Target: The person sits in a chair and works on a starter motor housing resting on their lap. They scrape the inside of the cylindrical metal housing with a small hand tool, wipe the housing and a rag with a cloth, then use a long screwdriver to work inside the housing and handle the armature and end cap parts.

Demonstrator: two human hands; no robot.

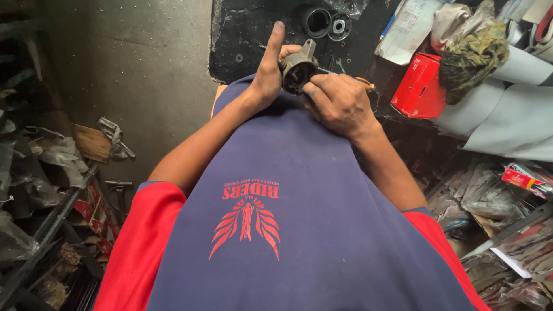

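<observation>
The left hand (269,69) cups a small round grey metal part (298,70) from the side, palm against it, with the index finger pointing straight up and free of it; the other fingers are hidden behind the part, so how tightly they close cannot be told. The part has a flat lug sticking up from its top and a dark round opening facing the person. The right hand (338,102) is just beside it, on the other side, fingers curled in a loose fist with the fingertips touching the rim of the part. A thin tool (326,71) with an orange handle end (365,84) runs out from under this hand toward the part; the grip on it is mostly hidden by the knuckles.

Both hands hover above a black counter (247,29), close to the person's chest. Beyond the left hand, further along the counter, sit two metal rings (327,23) side by side. Beyond the right hand lies a small wrench (340,64). Out past the right hand are a red box (420,86), a camouflage cloth (472,55) and sheets of paper (409,26). Below the left forearm is bare concrete floor (132,63).
</observation>
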